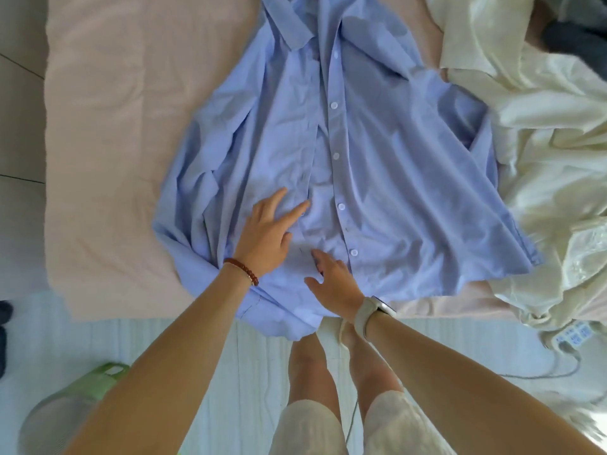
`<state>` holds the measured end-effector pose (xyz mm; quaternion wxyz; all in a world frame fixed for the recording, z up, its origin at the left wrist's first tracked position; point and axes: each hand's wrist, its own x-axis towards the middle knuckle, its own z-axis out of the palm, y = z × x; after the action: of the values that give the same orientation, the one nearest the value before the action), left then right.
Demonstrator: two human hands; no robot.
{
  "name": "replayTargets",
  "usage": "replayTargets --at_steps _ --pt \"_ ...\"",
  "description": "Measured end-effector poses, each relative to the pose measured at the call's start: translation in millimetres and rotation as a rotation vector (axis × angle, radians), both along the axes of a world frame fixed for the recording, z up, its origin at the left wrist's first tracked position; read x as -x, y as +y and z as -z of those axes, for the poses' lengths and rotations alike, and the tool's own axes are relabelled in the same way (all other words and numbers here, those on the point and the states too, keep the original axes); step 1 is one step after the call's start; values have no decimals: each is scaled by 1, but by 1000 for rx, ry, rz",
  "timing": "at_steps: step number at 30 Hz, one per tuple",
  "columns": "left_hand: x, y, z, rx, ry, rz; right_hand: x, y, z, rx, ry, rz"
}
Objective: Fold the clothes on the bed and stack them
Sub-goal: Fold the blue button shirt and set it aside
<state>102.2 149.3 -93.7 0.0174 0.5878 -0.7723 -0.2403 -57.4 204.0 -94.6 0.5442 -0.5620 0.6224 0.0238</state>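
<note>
Flat on the bed (108,133), blue shirt (377,178), left hand (267,233) and right hand (333,280) spread open, pressing its lower front

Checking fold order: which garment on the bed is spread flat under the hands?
The light blue button-up shirt, spread buttons-up; the cream garments beside it lie crumpled, untouched.

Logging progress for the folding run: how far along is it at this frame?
Early. Done: the blue shirt lies spread front-up on the bed; no folded stack is visible. In hand: the left hand and right hand lie flat on its lower front, apparently smoothing. Left: fold the shirt, then the cream clothes heaped on the right, and stack them.
</note>
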Motion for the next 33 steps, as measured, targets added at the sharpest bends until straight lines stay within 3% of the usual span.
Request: replayTargets --at_steps 3,8,10,13,17,19,22,27,33 --pt "-6 -31 3 35 47 299 -3 7 -2 -11 76 -51" --pt "-1 -67 -21 87 73 423 17 19 -30 -4 -61 276" --pt "9 -77 -29 123 134 462 27 19 -41 4 -55 301" --pt "31 -96 -34 171 209 505 39 20 -46 -24 35 295" --pt "66 -110 -27 293 217 527 60 24 -41 -140 297 363" --pt "76 -114 -19 236 133 551 68 26 -39 -122 398 421" --pt "65 -123 -16 44 -60 401 68 19 -38 -27 444 416" --pt "18 -153 -16 17 -157 131 46 -31 -41 203 392 413" --pt "-16 -210 -13 -1 -212 15 21 -130 -38 440 240 292"
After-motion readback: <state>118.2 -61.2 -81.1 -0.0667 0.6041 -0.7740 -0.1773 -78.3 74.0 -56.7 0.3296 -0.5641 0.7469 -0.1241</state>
